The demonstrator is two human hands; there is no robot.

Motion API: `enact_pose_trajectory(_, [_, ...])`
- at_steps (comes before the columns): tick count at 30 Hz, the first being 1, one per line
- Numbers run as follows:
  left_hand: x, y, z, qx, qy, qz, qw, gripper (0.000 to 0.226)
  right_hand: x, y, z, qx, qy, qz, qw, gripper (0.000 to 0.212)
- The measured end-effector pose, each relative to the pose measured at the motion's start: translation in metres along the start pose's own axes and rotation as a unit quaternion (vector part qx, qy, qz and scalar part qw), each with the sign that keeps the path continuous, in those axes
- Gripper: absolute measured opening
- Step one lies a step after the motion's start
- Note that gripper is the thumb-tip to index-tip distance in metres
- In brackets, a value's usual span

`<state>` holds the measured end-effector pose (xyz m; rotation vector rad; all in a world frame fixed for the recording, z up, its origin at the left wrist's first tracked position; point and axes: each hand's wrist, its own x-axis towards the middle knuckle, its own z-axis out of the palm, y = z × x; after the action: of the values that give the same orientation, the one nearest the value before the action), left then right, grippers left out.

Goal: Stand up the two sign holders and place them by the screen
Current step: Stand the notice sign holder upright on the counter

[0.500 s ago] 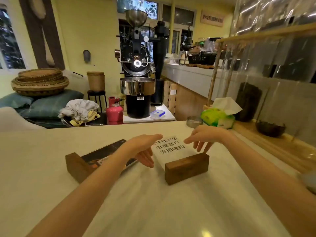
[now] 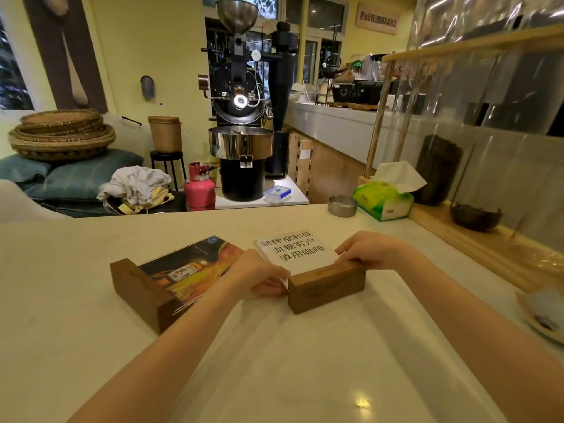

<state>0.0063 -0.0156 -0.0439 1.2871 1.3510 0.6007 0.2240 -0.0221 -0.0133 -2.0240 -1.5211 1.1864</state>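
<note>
Two sign holders lie flat on the pale counter (image 2: 274,361). The right sign holder (image 2: 326,286) has a wooden base block and a white card with black characters pointing away from me. My left hand (image 2: 262,277) grips the left end of its block. My right hand (image 2: 366,250) curls over the block's top right edge. The left sign holder (image 2: 146,291) has a dark wooden base and a dark picture card; no hand touches it. The clear screen (image 2: 488,123) in a light wooden frame rises along the counter's right side.
A green tissue pack (image 2: 381,199) and a small metal dish (image 2: 342,205) sit at the counter's far right. A plate (image 2: 540,315) lies at the right edge. Behind the screen stand a dark jar (image 2: 436,169) and a bowl (image 2: 474,216). A coffee roaster (image 2: 241,117) stands beyond the counter.
Both hands have dropped from hovering over the white card onto the right sign holder's wooden block and closed on its two ends. The sign holders lie as before.
</note>
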Motion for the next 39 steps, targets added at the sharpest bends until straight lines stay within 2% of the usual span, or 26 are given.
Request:
enact_pose_trajectory(3, [-0.003, 0.000, 0.001, -0.017, -0.009, 0.004, 1.000, 0.030, -0.002, 0.000, 0.002, -0.016, 0.022, -0.008, 1.000, 0.043])
enact_pose_trajectory(5, [-0.006, 0.001, 0.002, -0.014, -0.009, 0.024, 1.000, 0.022, -0.003, 0.002, 0.003, -0.007, 0.038, -0.023, 0.999, 0.050])
enact_pose_trajectory(7, [-0.008, 0.003, 0.003, -0.015, 0.011, 0.050, 0.999, 0.016, -0.003, 0.006, 0.006, 0.026, 0.059, -0.046, 0.997, 0.056])
enact_pose_trajectory(10, [-0.009, 0.005, 0.002, -0.023, 0.037, 0.090, 0.995, 0.029, -0.006, 0.012, 0.013, 0.096, 0.099, -0.093, 0.986, 0.059])
enact_pose_trajectory(13, [-0.011, 0.007, 0.000, 0.021, 0.065, 0.143, 0.987, 0.036, -0.007, 0.018, 0.019, 0.155, 0.132, -0.143, 0.969, 0.056])
enact_pose_trajectory(18, [-0.013, 0.008, -0.001, 0.137, 0.120, 0.263, 0.947, 0.033, -0.006, 0.020, 0.027, 0.233, 0.192, -0.198, 0.932, 0.048])
enact_pose_trajectory(23, [-0.020, 0.004, 0.003, 0.207, 0.138, 0.323, 0.913, 0.030, -0.004, 0.026, 0.033, 0.270, 0.218, -0.230, 0.909, 0.041])
enact_pose_trajectory(29, [-0.021, -0.001, 0.003, 0.239, 0.128, 0.351, 0.896, 0.025, -0.010, 0.031, 0.031, 0.239, 0.223, -0.251, 0.911, 0.034])
enact_pose_trajectory(36, [-0.023, -0.002, 0.003, 0.293, 0.101, 0.351, 0.884, 0.028, -0.015, 0.033, 0.028, 0.188, 0.233, -0.235, 0.925, 0.033])
enact_pose_trajectory(39, [-0.023, 0.000, 0.002, 0.301, 0.094, 0.337, 0.887, 0.029, -0.021, 0.028, 0.024, 0.105, 0.247, -0.214, 0.939, 0.038])
